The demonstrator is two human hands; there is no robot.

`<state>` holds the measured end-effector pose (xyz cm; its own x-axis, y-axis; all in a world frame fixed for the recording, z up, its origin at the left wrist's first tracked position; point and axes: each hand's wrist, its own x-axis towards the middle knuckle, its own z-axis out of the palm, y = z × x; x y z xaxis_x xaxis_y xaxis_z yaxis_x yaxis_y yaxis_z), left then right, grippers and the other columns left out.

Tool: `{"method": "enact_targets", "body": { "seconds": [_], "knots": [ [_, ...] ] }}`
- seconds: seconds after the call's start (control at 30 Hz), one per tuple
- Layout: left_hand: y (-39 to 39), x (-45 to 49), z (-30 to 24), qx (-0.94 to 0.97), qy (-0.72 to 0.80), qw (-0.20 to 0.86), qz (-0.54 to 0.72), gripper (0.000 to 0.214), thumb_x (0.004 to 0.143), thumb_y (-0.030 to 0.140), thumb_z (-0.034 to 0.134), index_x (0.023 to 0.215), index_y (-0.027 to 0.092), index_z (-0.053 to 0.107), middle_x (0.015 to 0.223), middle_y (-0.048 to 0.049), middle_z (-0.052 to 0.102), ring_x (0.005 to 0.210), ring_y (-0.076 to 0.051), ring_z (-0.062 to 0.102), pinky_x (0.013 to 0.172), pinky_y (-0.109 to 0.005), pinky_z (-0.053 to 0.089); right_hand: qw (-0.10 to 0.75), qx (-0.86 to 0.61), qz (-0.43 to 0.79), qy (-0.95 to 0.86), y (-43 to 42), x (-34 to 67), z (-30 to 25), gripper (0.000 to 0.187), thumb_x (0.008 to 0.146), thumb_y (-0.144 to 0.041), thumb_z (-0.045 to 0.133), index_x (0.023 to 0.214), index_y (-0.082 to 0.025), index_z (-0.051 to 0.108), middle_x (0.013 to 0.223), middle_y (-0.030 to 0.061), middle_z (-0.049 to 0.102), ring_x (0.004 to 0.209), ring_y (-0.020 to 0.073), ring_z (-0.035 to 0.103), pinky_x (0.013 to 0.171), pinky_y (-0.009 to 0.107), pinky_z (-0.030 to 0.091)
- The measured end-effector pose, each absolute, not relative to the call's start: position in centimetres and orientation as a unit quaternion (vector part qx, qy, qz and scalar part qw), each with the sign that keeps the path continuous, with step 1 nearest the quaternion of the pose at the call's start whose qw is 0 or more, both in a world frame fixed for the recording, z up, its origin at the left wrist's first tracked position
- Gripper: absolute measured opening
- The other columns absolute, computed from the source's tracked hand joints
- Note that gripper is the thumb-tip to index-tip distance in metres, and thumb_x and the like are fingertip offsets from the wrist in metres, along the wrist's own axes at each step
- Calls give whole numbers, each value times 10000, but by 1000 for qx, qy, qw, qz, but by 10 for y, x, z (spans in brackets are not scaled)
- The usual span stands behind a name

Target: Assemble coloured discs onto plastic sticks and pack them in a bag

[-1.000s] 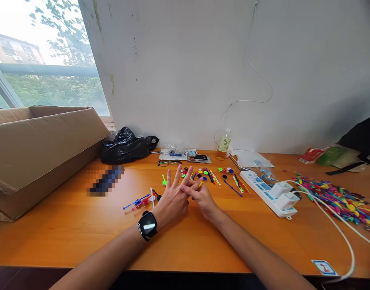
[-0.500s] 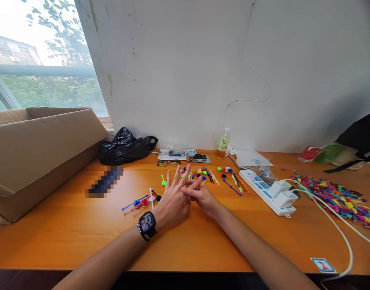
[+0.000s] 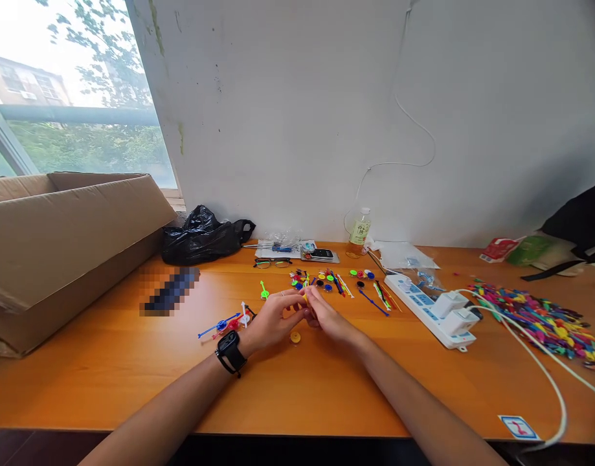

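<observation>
My left hand (image 3: 274,320), with a black watch on its wrist, and my right hand (image 3: 329,318) meet at the fingertips above the table. Both are closed on a small yellow plastic piece (image 3: 305,298); fingers cover most of it, so its full shape is hidden. Just below them a yellow round disc (image 3: 295,337) lies on the wood. Left of my left hand sit spinners with arrow-shaped bars: a blue one (image 3: 221,325), a red one (image 3: 234,323) and a white one (image 3: 244,317). A green spinner (image 3: 264,292) stands farther back. Loose coloured discs (image 3: 328,288) and arrow bars (image 3: 346,285) lie beyond my hands.
A white power strip (image 3: 423,307) with plugged-in chargers lies to the right, before a pile of colourful pieces (image 3: 540,317). A cardboard box (image 3: 74,239) and black bag (image 3: 202,236) occupy the left. Glasses (image 3: 272,263) and a bottle (image 3: 359,233) are at the back.
My left hand has gone from spread fingers to bent ones, closing on the yellow piece with my right fingers. The yellow disc on the table has come into view below my hands.
</observation>
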<state>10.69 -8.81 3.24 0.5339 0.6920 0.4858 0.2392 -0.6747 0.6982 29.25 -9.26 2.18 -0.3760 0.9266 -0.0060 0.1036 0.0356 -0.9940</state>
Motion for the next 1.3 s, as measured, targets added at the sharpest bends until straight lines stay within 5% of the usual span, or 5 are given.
{"method": "enact_targets", "body": {
  "seconds": [0.17, 0.37, 0.6, 0.9, 1.3],
  "knots": [
    [-90, 109, 32, 784, 324, 347, 400, 170, 931, 261, 639, 926, 130, 749, 822, -55, 757, 713, -152, 643, 653, -227, 463, 397, -424, 584, -566, -91, 294, 22, 446, 920, -671, 584, 1072, -283, 423, 754, -85, 448, 538, 81, 346, 505, 210, 231],
    [-85, 103, 45, 743, 387, 353, 417, 189, 823, 249, 654, 853, 116, 784, 769, -50, 754, 673, -147, 617, 618, -216, 432, 429, -398, 565, -582, -83, 297, 21, 468, 738, -437, 788, 1063, -241, 514, 777, -74, 542, 519, 76, 448, 492, 228, 356],
    [-80, 85, 66, 766, 368, 457, 262, 314, 821, 396, 712, 769, 96, 788, 685, -42, 715, 621, -131, 550, 562, -215, 381, 399, -424, 562, -587, -81, 307, 22, 406, 687, -375, 846, 963, -179, 621, 734, -30, 653, 527, 92, 542, 492, 228, 444],
    [-86, 79, 73, 777, 334, 512, 148, 179, 792, 233, 648, 698, 120, 750, 574, 4, 656, 549, -109, 547, 555, -209, 392, 286, -449, 614, -582, -88, 307, 18, 418, 624, -244, 803, 1009, -164, 661, 690, -6, 721, 523, 146, 647, 481, 232, 498],
    [-91, 79, 78, 776, 352, 511, 114, 141, 777, 200, 657, 659, 134, 696, 497, 46, 567, 462, -78, 481, 503, -193, 357, 271, -463, 619, -573, -95, 300, 18, 441, 616, -229, 827, 1016, -159, 654, 652, -45, 689, 473, 141, 664, 443, 216, 528]
  ]
}}
